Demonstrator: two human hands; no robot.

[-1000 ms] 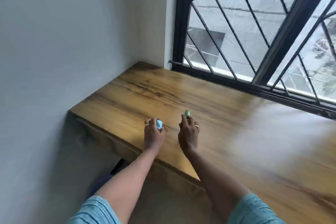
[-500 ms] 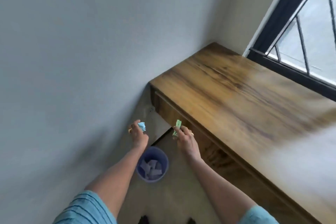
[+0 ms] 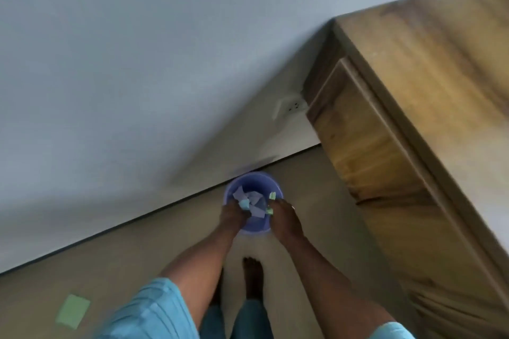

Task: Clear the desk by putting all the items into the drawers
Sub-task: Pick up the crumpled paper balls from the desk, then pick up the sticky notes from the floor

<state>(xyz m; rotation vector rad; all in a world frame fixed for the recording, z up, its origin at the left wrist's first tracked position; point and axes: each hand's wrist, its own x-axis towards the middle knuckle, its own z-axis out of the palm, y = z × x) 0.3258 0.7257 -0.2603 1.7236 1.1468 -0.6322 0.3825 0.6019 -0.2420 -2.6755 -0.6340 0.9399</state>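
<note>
Down from desk height, fingers of our left hand pinch a crumpled blue paper, those of our right hand a green scrap, both over the purple bin left of the desk. We judge them bin-bound, not stowed as the task asks.

There is one purple bin, with several pale paper scraps in it. Two hands: left hand, right hand. One blue scrap, one green scrap, one green sheet, one wall socket, one counter.
</note>
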